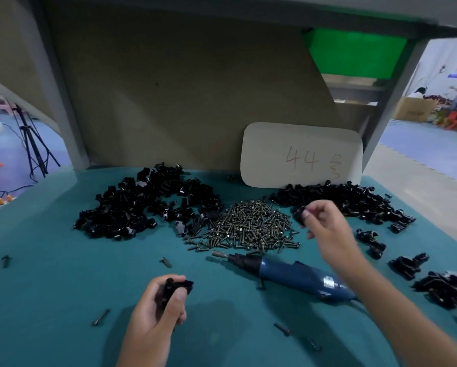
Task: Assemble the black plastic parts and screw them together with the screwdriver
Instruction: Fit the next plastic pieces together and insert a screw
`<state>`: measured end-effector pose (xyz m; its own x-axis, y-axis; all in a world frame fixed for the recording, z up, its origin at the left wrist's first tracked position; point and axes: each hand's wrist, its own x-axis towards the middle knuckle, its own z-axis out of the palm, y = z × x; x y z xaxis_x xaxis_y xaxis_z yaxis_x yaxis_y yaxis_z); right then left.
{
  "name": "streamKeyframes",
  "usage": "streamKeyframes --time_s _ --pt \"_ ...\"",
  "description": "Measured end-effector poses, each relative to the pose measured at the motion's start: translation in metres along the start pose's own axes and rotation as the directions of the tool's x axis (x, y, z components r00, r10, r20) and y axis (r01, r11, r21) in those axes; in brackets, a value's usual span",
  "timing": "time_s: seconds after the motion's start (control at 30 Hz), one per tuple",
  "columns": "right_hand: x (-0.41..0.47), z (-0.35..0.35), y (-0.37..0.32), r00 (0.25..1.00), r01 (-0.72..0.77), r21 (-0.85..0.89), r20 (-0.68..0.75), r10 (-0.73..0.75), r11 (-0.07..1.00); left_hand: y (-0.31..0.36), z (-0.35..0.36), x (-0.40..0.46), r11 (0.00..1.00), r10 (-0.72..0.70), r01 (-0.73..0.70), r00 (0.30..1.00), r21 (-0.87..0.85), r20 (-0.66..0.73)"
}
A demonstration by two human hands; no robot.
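Observation:
My left hand (pixel 156 305) grips a black plastic part (pixel 177 286) low over the teal table. Raised above the right-hand pile of black parts (pixel 354 202), my right hand (pixel 325 226) pinches another small black part (pixel 300 214) between thumb and fingers. A second pile of black parts (pixel 142 205) lies at the left. Between the two piles sits a heap of screws (pixel 251 226). The blue electric screwdriver (pixel 288 274) lies on the table below the screws, its tip pointing left, with neither hand on it.
Several joined black parts (pixel 407 266) lie at the right edge. Loose screws (pixel 100 317) are scattered on the teal table (pixel 50 287). A cardboard sign marked 44 (pixel 301 154) leans against the back wall. A tripod (pixel 31 144) stands off to the left.

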<state>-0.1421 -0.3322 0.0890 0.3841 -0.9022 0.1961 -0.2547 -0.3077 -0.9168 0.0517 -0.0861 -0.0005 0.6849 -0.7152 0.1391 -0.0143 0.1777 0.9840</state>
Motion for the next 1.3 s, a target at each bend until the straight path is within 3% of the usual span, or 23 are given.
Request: streamKeyframes --time_s 0.07,0.13,0.2,0.27,0.5,0.63,0.73,0.87,1.13,1.3 --pt "-0.057 0.029 -0.020 0.981 -0.132 0.357 0.184 0.069 0.925 0.000 0.000 -0.002 0.999 0.027 -0.027 1.000 0.038 0.005" --pt "-0.097 0.059 -0.027 0.914 -0.336 0.516 0.381 0.140 0.788 0.002 0.000 -0.005 0.994 0.062 -0.062 0.998 0.091 0.011" --pt "-0.118 0.084 -0.022 0.859 -0.468 0.538 0.463 0.218 0.701 0.003 -0.001 -0.007 0.979 0.105 -0.108 0.994 0.171 0.026" --pt "-0.127 0.101 -0.016 0.848 -0.501 0.540 0.465 0.256 0.676 0.004 -0.002 -0.008 0.969 0.115 -0.119 0.993 0.217 0.033" --pt "-0.134 0.116 0.003 0.863 -0.468 0.481 0.428 0.267 0.742 -0.003 -0.004 -0.009 0.977 0.067 -0.107 0.976 0.187 0.207" --pt "-0.110 0.125 -0.014 0.836 -0.520 0.515 0.469 0.284 0.682 -0.008 -0.003 -0.005 1.000 0.013 -0.016 0.986 0.019 0.169" --pt "-0.091 0.137 -0.037 0.871 -0.459 0.575 0.440 0.218 0.677 -0.013 -0.002 -0.002 1.000 -0.008 0.007 0.995 0.011 0.097" --pt "-0.103 0.153 -0.038 0.922 -0.309 0.560 0.375 0.097 0.769 -0.012 -0.004 -0.005 0.998 -0.002 -0.004 0.996 0.058 0.094" --pt "-0.128 0.134 0.014 0.952 -0.093 0.472 0.301 -0.062 0.877 -0.008 0.000 -0.004 0.975 0.089 -0.125 0.978 0.186 0.190" --pt "-0.127 0.136 0.022 0.958 0.015 0.471 0.247 -0.149 0.882 -0.008 -0.002 -0.003 0.966 0.142 -0.166 0.981 0.198 0.129"
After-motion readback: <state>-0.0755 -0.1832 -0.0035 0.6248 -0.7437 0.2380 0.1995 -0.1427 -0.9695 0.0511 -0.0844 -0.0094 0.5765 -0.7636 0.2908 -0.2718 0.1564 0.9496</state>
